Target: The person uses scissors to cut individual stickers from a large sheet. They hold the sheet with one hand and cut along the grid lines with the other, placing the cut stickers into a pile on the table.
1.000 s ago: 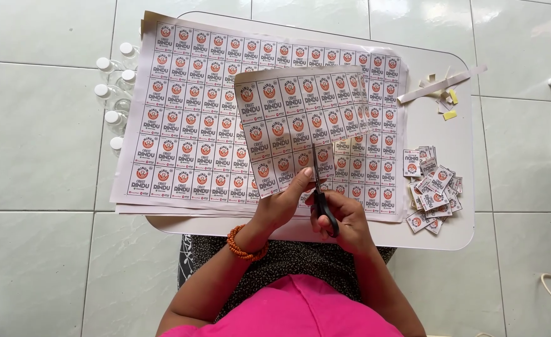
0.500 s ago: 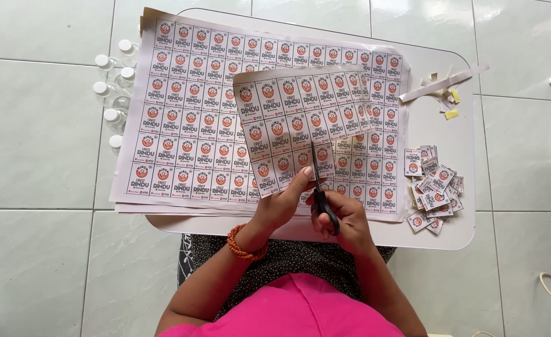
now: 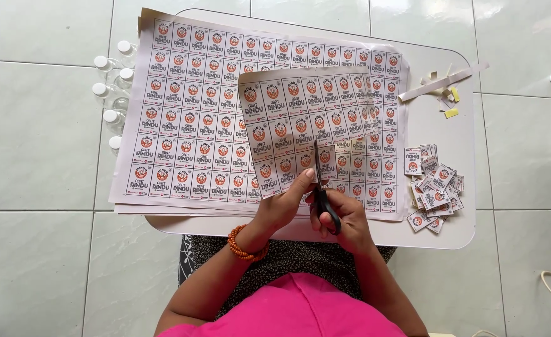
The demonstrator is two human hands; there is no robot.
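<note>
Scissors with black handles (image 3: 323,190) sit in our right hand (image 3: 341,219), fingers closed through the loops, blades upright in the small printed label sheet (image 3: 300,125). Our left hand (image 3: 283,205) pinches that sheet's lower edge above the white table (image 3: 437,228), near cut labels (image 3: 434,187).

Bright pink top, dark speckled garment beneath, orange beaded bracelet (image 3: 245,247) on the left wrist.

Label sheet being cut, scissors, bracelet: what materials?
Label sheet: thin paper, printed, probably sticker stock; it curls and bends in the left hand. Scissors in the right hand: metal blades, dark handles, likely plastic. Bracelet: orange beads, material unclear.
</note>
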